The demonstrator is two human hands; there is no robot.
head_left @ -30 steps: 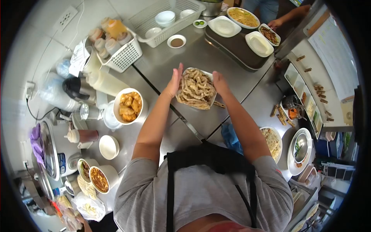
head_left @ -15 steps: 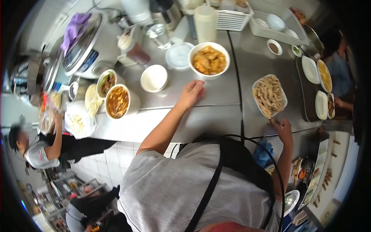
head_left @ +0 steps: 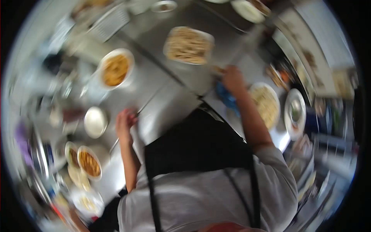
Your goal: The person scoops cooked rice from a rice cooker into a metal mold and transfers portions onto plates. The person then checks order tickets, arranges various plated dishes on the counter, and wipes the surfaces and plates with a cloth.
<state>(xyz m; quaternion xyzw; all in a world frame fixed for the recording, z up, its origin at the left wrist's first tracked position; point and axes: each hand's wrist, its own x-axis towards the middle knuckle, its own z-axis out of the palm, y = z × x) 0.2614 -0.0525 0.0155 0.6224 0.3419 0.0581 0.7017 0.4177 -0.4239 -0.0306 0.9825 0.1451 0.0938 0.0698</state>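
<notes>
Blur smears much of the view. My right hand [head_left: 234,81] is closed around a tan strip of food [head_left: 218,69], its end sticking out to the left; it looks like the pieces in the nearby container. That white container [head_left: 189,45] holds pale, cooked-looking strips, just up and left of the hand. My left hand [head_left: 125,123] hovers over the steel counter with its fingers curled and nothing visible in them. Nearest to it is a small white bowl [head_left: 96,122]. Farther up stands a white bowl of orange-glazed pieces [head_left: 116,69].
Two tubs of food, one with a reddish-brown dish [head_left: 89,162], stand at the lower left. Beyond my right forearm are a bowl of pale food [head_left: 265,104] and a metal bowl [head_left: 295,112]. A blue cloth or glove [head_left: 227,97] lies beside that arm.
My view has turned to the right, so the counter's contents appear shifted left and rotated. My right hand is now farther from the container of strips, with the tan strip in its fingers.
</notes>
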